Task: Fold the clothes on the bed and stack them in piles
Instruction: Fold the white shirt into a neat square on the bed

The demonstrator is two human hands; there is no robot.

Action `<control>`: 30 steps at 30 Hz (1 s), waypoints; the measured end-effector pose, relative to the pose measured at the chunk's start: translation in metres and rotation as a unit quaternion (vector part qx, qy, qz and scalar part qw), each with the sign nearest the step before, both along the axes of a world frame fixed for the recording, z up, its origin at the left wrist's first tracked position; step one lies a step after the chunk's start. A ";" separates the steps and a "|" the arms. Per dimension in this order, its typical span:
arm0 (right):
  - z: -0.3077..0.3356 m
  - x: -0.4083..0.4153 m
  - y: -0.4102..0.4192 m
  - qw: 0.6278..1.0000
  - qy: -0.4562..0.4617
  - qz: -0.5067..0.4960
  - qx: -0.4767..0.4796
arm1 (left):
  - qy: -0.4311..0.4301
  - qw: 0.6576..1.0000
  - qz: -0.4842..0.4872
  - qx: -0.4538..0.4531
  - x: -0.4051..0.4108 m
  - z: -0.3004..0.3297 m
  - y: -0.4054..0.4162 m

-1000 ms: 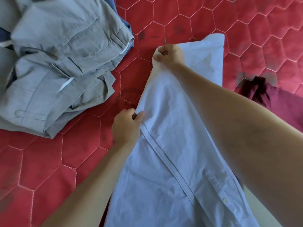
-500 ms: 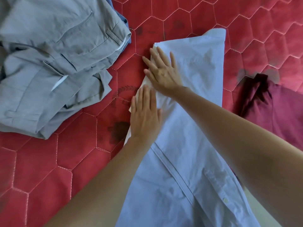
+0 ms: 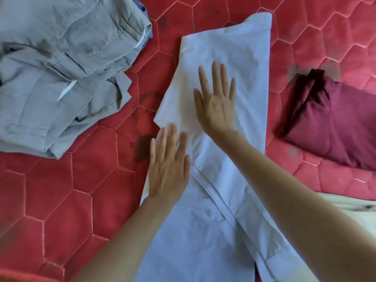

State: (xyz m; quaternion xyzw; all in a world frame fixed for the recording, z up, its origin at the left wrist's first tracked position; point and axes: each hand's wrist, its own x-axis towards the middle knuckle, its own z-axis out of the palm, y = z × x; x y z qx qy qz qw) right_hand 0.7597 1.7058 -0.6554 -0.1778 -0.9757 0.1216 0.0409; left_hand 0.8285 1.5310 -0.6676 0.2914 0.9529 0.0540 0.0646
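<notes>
Light blue shirt [image 3: 227, 64] mid-bed, long axis running away from the person | left hand [image 3: 167, 165] and right hand [image 3: 216, 104] flat on it, fingers straight, gripping nothing | left nearer the folded left edge — grey trousers [image 3: 67, 64] far-left corner.

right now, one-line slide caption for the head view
Both hands, left and right, press flat on a pale blue shirt on the red quilt.

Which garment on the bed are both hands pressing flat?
The light blue shirt in the middle, under left hand and right hand; grey trousers and maroon garment lie untouched.
</notes>
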 end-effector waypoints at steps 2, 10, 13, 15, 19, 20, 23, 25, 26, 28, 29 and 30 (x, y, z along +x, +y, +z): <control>-0.004 0.052 -0.010 0.999 -0.037 -0.005 -0.002 | 0.002 1.000 -0.015 -0.001 -0.001 0.000 -0.006; -0.009 0.175 -0.043 0.995 -0.089 0.047 -0.014 | -0.013 0.999 -0.043 0.008 -0.003 -0.011 -0.023; -0.006 0.189 -0.057 0.993 -0.037 0.109 -0.008 | -0.005 0.998 -0.059 0.008 -0.004 -0.015 -0.032; -0.006 0.189 -0.058 0.993 0.023 0.118 -0.001 | 0.000 0.998 -0.065 0.007 -0.002 -0.015 -0.039; 0.000 0.180 -0.059 0.992 0.085 0.088 0.010 | 0.001 0.997 -0.074 0.002 0.001 -0.014 -0.046; 0.001 0.178 -0.059 0.991 0.097 0.089 0.015 | 0.000 0.997 -0.074 0.000 0.000 -0.014 -0.046; 0.006 0.181 -0.050 0.987 0.118 0.103 0.026 | -0.003 0.998 -0.069 -0.010 0.001 -0.014 -0.047; 0.007 0.190 -0.042 0.989 0.108 0.096 0.040 | -0.004 0.998 -0.058 -0.010 0.001 -0.014 -0.048; 0.007 0.194 -0.039 0.990 0.099 0.089 0.043 | -0.005 0.999 -0.052 -0.012 0.001 -0.013 -0.049; 0.009 0.200 -0.034 0.993 0.081 0.077 0.039 | -0.007 0.999 -0.046 -0.013 0.001 -0.013 -0.050; 0.010 0.201 -0.033 0.994 0.073 0.075 0.033 | -0.010 0.999 -0.047 -0.010 0.001 -0.012 -0.050; 0.010 0.201 -0.033 0.995 0.065 0.071 0.023 | -0.013 0.999 -0.047 -0.004 0.000 -0.011 -0.050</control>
